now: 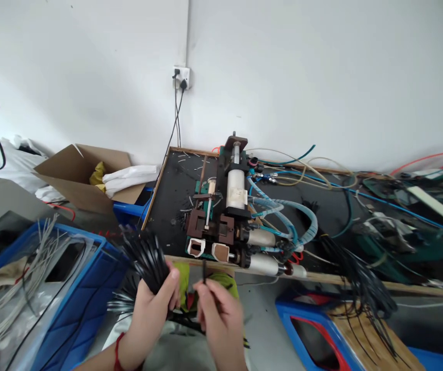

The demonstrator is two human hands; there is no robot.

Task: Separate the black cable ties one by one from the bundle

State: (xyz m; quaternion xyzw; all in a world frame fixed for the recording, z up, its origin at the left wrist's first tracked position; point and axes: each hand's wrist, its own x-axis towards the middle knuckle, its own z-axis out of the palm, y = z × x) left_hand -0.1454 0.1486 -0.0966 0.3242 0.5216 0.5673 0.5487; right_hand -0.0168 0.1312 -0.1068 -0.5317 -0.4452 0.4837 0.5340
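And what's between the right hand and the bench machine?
In the head view: the thin black strand the right hand holds, and the bench's wooden edge.

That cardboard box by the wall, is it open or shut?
Open: the top of the cardboard box gapes, showing yellow material inside and white material sticking out.

We face a plain white wall (322,77) in soft light, where a pale vertical conduit (186,31) meets a socket (187,73) holding 2 black plugs (183,84). Below, we see a black-topped workbench (166,206) and grey floor (262,314).
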